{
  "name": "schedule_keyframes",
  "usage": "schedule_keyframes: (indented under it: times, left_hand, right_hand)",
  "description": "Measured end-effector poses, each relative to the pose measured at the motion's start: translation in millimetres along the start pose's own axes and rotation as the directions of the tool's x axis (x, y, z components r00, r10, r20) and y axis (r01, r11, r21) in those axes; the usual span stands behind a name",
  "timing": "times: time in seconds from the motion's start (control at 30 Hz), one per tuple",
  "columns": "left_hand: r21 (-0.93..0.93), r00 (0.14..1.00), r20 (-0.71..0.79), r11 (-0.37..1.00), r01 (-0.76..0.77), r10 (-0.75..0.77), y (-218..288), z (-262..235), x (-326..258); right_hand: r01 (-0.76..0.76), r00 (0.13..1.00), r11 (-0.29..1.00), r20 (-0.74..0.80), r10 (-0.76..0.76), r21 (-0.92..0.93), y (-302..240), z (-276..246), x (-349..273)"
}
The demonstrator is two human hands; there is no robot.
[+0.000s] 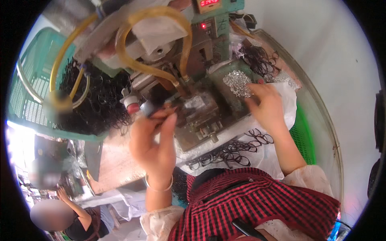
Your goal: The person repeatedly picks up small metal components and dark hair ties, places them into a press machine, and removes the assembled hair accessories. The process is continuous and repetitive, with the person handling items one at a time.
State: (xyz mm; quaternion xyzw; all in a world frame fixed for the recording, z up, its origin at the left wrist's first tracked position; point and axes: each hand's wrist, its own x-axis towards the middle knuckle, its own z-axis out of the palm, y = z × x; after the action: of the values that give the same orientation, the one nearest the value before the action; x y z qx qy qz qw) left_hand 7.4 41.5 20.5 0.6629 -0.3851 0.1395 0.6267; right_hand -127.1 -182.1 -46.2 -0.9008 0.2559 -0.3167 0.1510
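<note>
My left hand (155, 140), a bracelet at its wrist, is raised left of the press bed, slightly smeared by motion. Its thumb and fingers are drawn together; what they hold, if anything, I cannot make out. Beside its fingers is a red-and-grey knob (132, 105) on the machine. My right hand (266, 105) is at the edge of a heap of small shiny metal pieces (237, 83), with thumb and forefinger apart. Between my hands lies the machine's metal work block (197, 108), with a pale shiny patch on top. Two yellow hoses (150, 71) run down toward it.
A green basket (32, 76) full of black rings (94, 100) stands left. More black rings (231, 152) lie on white sheeting before the machine, others (259, 60) at back right. A bright green basket (301, 136) is below right. Another person (86, 223) works at lower left.
</note>
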Motion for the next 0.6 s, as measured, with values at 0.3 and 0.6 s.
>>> schedule_keyframes:
  times: [0.3,0.6]
  left_hand:
    - [0.13,0.997,0.07,0.991,0.013,-0.022,4,29,16]
    - [0.158,0.997,0.061,0.987,0.039,-0.049,3,32,21]
  right_hand:
    - [0.039,0.988,0.999,-0.147,-0.04,-0.016,48,62,19]
    - [0.252,0.965,0.968,-0.075,-0.252,-0.004,32,73,34]
